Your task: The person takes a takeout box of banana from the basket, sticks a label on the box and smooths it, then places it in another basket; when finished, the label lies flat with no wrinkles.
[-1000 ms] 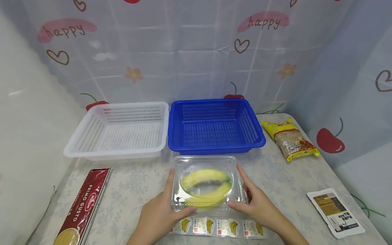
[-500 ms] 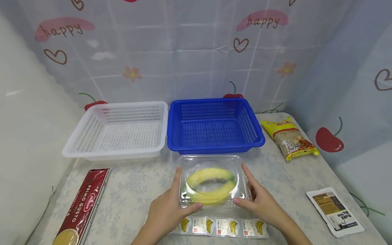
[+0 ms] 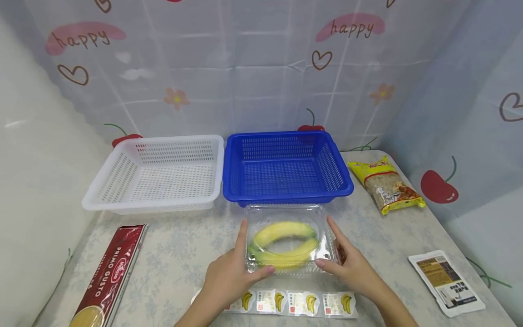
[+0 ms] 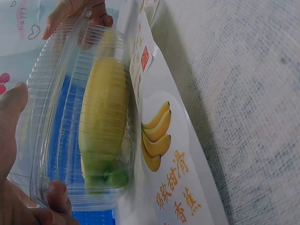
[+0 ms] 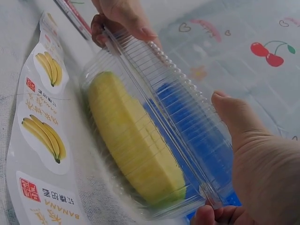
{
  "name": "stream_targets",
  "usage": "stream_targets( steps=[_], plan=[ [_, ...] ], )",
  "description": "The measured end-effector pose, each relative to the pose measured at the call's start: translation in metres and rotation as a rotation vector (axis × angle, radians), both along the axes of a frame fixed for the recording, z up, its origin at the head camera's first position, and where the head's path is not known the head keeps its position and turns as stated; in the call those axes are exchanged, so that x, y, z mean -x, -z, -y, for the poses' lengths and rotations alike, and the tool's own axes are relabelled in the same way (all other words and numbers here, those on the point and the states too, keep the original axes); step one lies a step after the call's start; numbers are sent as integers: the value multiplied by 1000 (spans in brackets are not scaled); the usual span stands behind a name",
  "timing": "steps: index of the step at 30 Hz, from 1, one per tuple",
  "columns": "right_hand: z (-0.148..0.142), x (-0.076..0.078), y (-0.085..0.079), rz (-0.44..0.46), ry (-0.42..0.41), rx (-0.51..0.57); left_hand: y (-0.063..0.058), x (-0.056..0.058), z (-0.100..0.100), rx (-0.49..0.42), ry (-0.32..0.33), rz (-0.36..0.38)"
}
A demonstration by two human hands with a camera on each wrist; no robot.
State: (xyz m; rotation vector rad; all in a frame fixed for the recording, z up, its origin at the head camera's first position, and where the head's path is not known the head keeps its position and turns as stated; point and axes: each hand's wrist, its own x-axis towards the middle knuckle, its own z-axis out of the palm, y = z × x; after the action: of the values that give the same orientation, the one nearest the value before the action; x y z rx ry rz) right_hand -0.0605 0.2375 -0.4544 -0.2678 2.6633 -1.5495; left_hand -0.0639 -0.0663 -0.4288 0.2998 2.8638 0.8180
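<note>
Two yellow-green bananas (image 3: 286, 245) lie inside a clear plastic clamshell box (image 3: 255, 215) with its lid down, in the middle of the head view. My left hand (image 3: 230, 272) grips the box's left side, thumb at the front edge. On the opposite side my right hand (image 3: 353, 270) grips it the same way, thumb over the front corner. A strip of banana stickers (image 3: 302, 303) lies flat in front of the box. Both wrist views show a banana (image 4: 105, 108) through the ribbed wall and fingers curled at the rim.
Behind the box stand a blue basket (image 3: 286, 197) and a white basket (image 3: 151, 204), side by side. A red pasta packet (image 3: 110, 272) lies at left. On the right are a yellow food bag (image 3: 388, 186) and a white pouch (image 3: 447, 284).
Both hands have moved the box of bananas a little to the right and slightly away from the sticker strip. The baskets and packets stay where they were.
</note>
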Motion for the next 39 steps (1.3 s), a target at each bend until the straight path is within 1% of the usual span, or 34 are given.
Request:
stream_targets(
  steps=[12,20,27,34,39],
  plan=[
    [-1,4,2,-14,-13,67,2,3,-1,1,0,-2],
    [-3,8,7,6,7,32,1,7,-2,-12,0,22],
    [-4,10,8,6,2,2,-1,9,-3,-14,1,44],
    [-5,13,7,24,-6,14,0,13,-3,-4,-8,37],
    [-5,15,7,8,-12,8,2,16,-4,1,-16,26]
  ],
)
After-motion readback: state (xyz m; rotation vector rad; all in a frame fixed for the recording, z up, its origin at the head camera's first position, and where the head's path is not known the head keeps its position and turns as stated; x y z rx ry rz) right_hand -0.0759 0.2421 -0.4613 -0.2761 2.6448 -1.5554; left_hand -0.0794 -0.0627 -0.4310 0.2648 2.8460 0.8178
